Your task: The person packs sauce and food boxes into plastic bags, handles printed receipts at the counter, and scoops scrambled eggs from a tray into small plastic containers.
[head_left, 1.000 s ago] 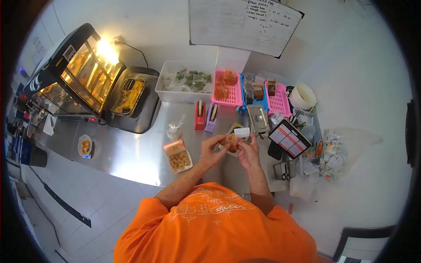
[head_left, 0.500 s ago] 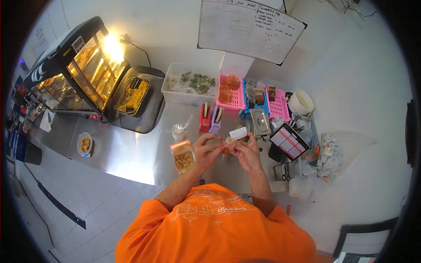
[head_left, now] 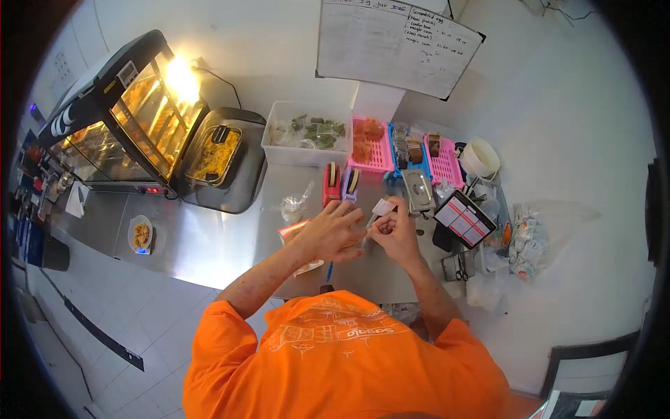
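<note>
My right hand has its fingers pinched together, with a small white printed slip rising from them. To its left, my left hand is turned palm down with its fingers spread, over the right side of an open paper food box. The hand and forearm cover most of that box, and what lies under the palm is hidden. Just beyond the left fingertips stand a red tape dispenser and a purple tape dispenser. A blue pen lies below the left wrist.
A clear plastic bag lies left of the dispensers. Behind are a bin of green packets and pink and blue baskets. A tablet stands right, near scissors. A lit food warmer and yellow food tray are left.
My hands, together half a second ago, are now apart. The left has opened and shifted over the food box, hiding its contents. The white slip stays at my right hand, now tilted.
</note>
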### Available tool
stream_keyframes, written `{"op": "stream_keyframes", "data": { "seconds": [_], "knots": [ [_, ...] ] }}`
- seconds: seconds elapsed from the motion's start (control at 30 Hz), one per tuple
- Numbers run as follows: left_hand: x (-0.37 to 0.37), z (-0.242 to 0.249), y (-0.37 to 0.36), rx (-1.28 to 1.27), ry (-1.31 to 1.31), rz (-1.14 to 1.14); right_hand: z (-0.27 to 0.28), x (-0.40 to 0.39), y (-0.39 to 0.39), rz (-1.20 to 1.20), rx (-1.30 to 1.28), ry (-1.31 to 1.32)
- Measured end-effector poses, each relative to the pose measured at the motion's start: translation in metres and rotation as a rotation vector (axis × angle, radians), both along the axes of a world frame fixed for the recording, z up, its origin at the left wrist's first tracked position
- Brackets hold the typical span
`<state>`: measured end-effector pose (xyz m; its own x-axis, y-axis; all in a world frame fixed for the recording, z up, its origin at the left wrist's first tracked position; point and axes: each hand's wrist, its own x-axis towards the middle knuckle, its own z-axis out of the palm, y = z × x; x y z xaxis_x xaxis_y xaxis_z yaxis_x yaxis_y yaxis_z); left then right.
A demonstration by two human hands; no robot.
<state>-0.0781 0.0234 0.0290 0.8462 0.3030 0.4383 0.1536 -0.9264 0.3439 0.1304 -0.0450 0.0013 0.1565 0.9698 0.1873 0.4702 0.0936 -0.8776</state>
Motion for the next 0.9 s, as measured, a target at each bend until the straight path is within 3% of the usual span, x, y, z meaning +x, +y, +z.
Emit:
{"op": "stream_keyframes", "data": {
  "seconds": [0.17, 0.23, 0.37, 0.47, 0.6, 0.7, 0.77, 0.9],
  "knots": [
    [0.004, -0.046, 0.009, -0.709, -0.216, 0.092, -0.024, -0.007, 0.0, -0.009, 0.114, 0.655],
    [0.002, -0.044, 0.003, -0.795, -0.373, 0.161, -0.023, -0.012, -0.01, 0.109, 0.102, 0.805],
    [-0.007, -0.031, -0.005, -1.023, -0.568, 0.189, -0.018, -0.015, -0.015, -0.034, 0.069, 0.674],
    [-0.011, -0.038, -0.008, -1.214, -0.695, 0.187, -0.01, -0.02, -0.013, 0.012, 0.232, 0.667],
    [-0.016, -0.037, -0.019, -1.186, -0.786, 0.222, -0.004, -0.035, -0.012, 0.204, 0.202, 0.43],
    [-0.026, -0.051, -0.019, -1.119, -0.807, 0.221, -0.007, -0.05, -0.008, 0.153, 0.195, 0.566],
    [-0.032, -0.047, -0.022, -1.148, -0.89, 0.226, -0.006, -0.058, -0.006, 0.171, 0.243, 0.521],
    [-0.051, -0.039, -0.027, -1.038, -0.74, 0.333, 0.006, -0.065, -0.007, 0.229, 0.144, 0.635]
  ]
}}
